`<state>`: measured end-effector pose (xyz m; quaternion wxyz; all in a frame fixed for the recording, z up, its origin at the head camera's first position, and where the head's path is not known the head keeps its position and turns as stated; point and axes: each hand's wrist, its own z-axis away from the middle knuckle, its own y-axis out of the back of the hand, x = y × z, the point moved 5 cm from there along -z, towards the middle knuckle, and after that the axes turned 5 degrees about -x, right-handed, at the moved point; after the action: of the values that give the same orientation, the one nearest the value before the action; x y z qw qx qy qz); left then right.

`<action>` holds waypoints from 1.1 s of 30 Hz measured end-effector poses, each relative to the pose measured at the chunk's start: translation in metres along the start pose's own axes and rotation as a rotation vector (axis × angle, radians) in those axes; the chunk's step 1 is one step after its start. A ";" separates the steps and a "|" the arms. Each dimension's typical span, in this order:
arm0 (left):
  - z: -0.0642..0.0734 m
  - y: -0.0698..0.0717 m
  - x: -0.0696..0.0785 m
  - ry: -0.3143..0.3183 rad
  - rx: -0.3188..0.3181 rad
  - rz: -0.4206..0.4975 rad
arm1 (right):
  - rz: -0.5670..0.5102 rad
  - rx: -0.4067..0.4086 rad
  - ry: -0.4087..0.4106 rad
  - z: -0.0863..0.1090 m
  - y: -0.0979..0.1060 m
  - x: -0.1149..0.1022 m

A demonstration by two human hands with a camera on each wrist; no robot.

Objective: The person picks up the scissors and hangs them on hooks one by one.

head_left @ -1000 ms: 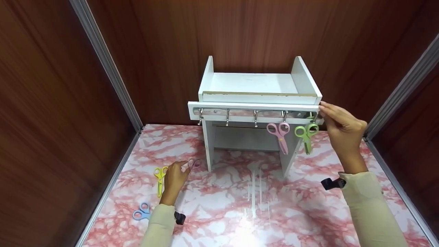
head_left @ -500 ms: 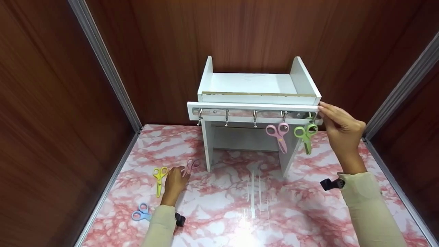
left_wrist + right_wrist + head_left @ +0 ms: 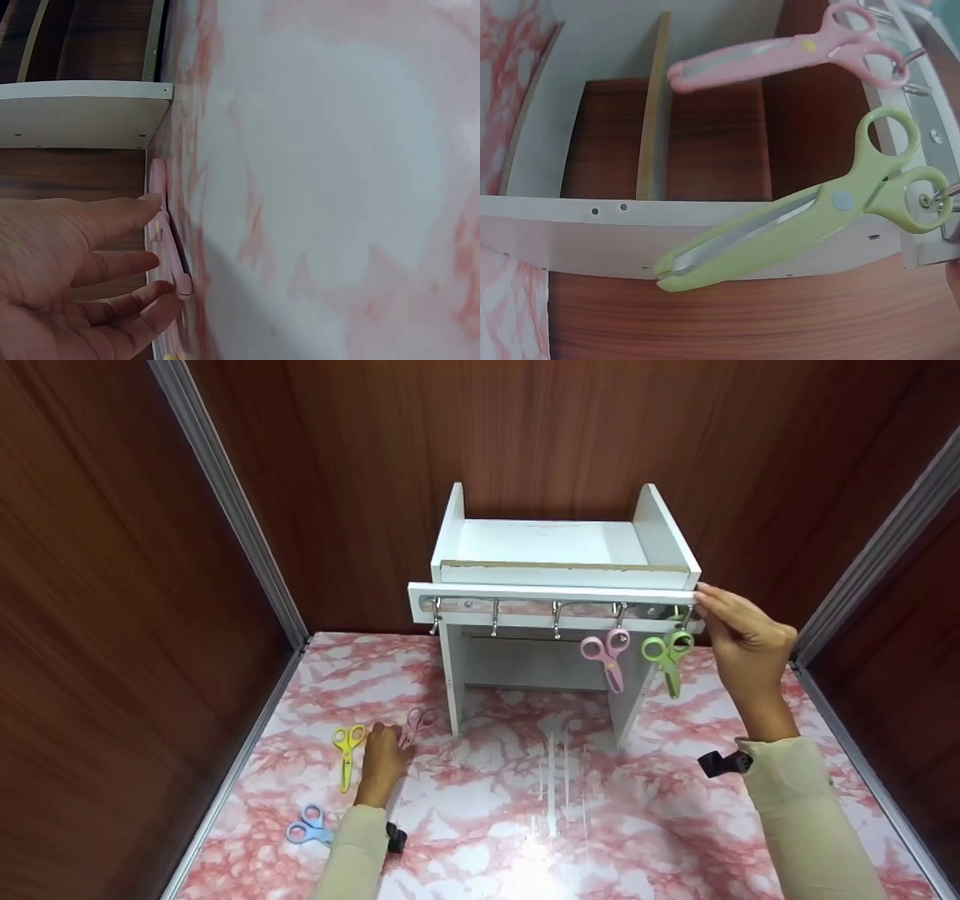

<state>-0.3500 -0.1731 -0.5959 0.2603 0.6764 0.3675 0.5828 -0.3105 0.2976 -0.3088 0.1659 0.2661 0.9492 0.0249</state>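
Left hand (image 3: 385,761): fingers loosely extended, touching the pink scissors (image 3: 172,249).
Yellow scissors (image 3: 346,754): just left of it.
Blue scissors (image 3: 321,834): nearer the person.
Right hand (image 3: 750,649): fingertips against hook rail (image 3: 525,595); grip unclear.
Green scissors (image 3: 840,210): hanging beside it.

Left arm (image 3: 349,855): comes in from the near side, left of the middle, kept low, forearm sloping far and slightly right.
Left wrist (image 3: 371,796): nearly straight.
Left hand (image 3: 385,759): back upward; thumb (image 3: 112,217) fairly straight and apart from the fingers (image 3: 112,268), which bend gently.
Right arm (image 3: 806,810): enters near right, higher, leaning far and left.
Right hand (image 3: 754,649): raised, fingers toward the left, tips together.
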 end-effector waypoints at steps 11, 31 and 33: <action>-0.001 -0.002 -0.004 -0.024 0.068 -0.050 | 0.019 0.005 0.008 0.002 0.000 0.005; -0.001 0.002 -0.007 0.073 0.025 -0.051 | 0.022 -0.011 0.003 0.004 0.000 0.011; 0.000 0.003 -0.006 0.071 0.027 -0.050 | 0.025 -0.010 0.002 0.004 0.000 0.011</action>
<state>-0.3492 -0.1799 -0.5973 0.2525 0.6495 0.4011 0.5946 -0.3180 0.3026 -0.3158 0.1659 0.2771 0.9459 0.0319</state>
